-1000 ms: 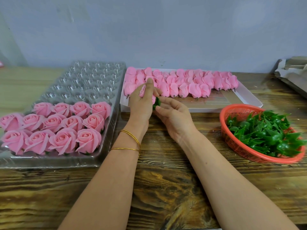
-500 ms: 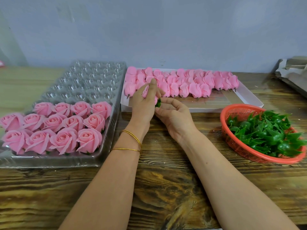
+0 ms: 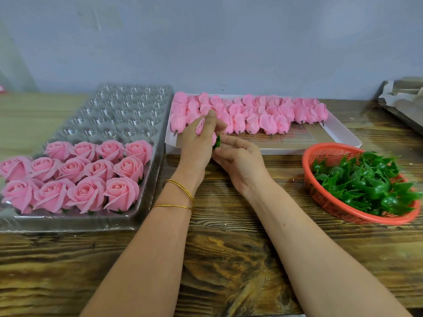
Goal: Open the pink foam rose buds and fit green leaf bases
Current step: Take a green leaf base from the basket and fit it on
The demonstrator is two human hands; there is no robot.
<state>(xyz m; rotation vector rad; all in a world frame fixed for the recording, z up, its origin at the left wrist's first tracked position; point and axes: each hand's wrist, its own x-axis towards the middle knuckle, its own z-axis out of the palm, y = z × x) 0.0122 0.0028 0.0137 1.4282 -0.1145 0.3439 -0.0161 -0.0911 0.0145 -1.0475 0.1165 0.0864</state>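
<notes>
While our left hand (image 3: 196, 145) grips a rose bud (image 3: 201, 127) over the white box's (image 3: 297, 148) near-left corner, our right hand (image 3: 240, 161) pinches a leaf base (image 3: 217, 141) against its bottom. We'd push straight and gently, since foam likely dents. Wooden table (image 3: 229, 259), grey wall (image 3: 206, 42) behind.

Thirteen opened roses (image 3: 87, 194), one clear tray (image 3: 128, 106), one white tray (image 3: 338, 131), one red basket (image 3: 306, 161), two bangles (image 3: 180, 186); buds (image 3: 270, 124) and leaf bases (image 3: 366, 179) lie too crowded to count.
</notes>
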